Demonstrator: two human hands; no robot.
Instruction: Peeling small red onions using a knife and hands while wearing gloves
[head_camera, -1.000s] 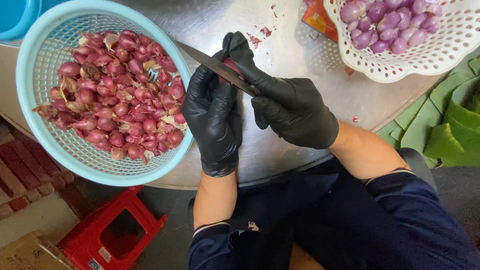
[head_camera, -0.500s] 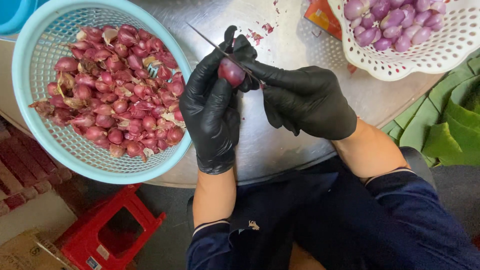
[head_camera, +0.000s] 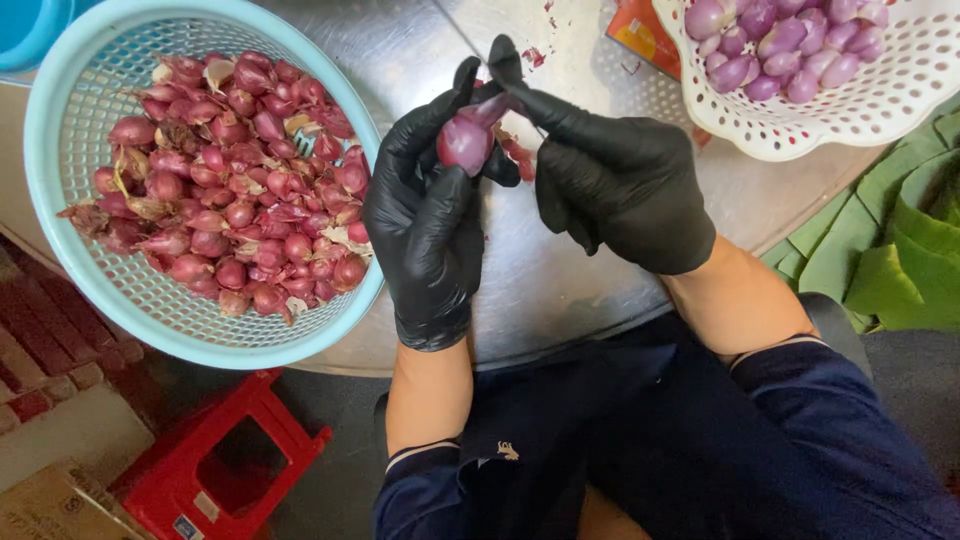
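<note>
Both of my hands wear black gloves and meet above the edge of a metal table (head_camera: 590, 290). My left hand (head_camera: 430, 215) grips one red shallot (head_camera: 466, 140) between thumb and fingers. My right hand (head_camera: 610, 175) is curled shut, with its forefinger and thumb pinching the loose skin at the shallot's tip. The knife seen in that hand earlier is almost wholly hidden by the fingers. A light blue basket (head_camera: 75, 270) full of unpeeled red shallots (head_camera: 235, 190) stands just left of my left hand.
A white perforated basket (head_camera: 900, 105) with peeled purple shallots (head_camera: 775, 45) sits at the upper right, an orange packet (head_camera: 640, 35) beside it. Green leaves (head_camera: 890, 260) lie at the right. A red plastic stool (head_camera: 225, 465) stands on the floor below. Skin scraps dot the table.
The knife blade, which stuck out to the upper left, has turned in behind my right fingers. The shallot has rotated in my left hand and its skin is being pulled away at the tip.
</note>
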